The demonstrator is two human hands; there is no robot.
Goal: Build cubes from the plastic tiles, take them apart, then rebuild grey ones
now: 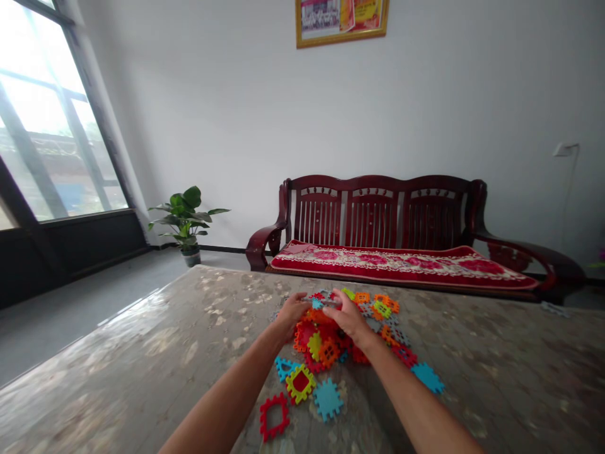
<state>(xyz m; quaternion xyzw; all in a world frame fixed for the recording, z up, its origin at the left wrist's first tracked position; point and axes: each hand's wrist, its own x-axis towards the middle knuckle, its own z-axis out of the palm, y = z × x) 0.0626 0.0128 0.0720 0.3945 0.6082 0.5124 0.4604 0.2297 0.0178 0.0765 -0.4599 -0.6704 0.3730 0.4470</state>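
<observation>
Over a heap of plastic interlocking tiles, my left hand [292, 313] and my right hand [348, 316] face each other with bent fingers. Between their fingertips they hold a grey interlocking tile [327, 302], seen nearly edge-on and partly hidden. Just below lie red, orange and yellow-green tiles, among them a yellow-green tile [314, 346] and an orange window tile [329, 352]. Closer to me are a blue triangular frame [286, 368], a yellow-green square frame [292, 391], a light blue square tile [328, 400] and a red square frame [261, 427].
The tiles lie on a table with a patterned grey-brown cloth [189, 353]. A blue tile [428, 377] lies by my right forearm, and a grey piece [554, 309] near the far right edge. Beyond stand a wooden bench [373, 217] and a potted plant [185, 217].
</observation>
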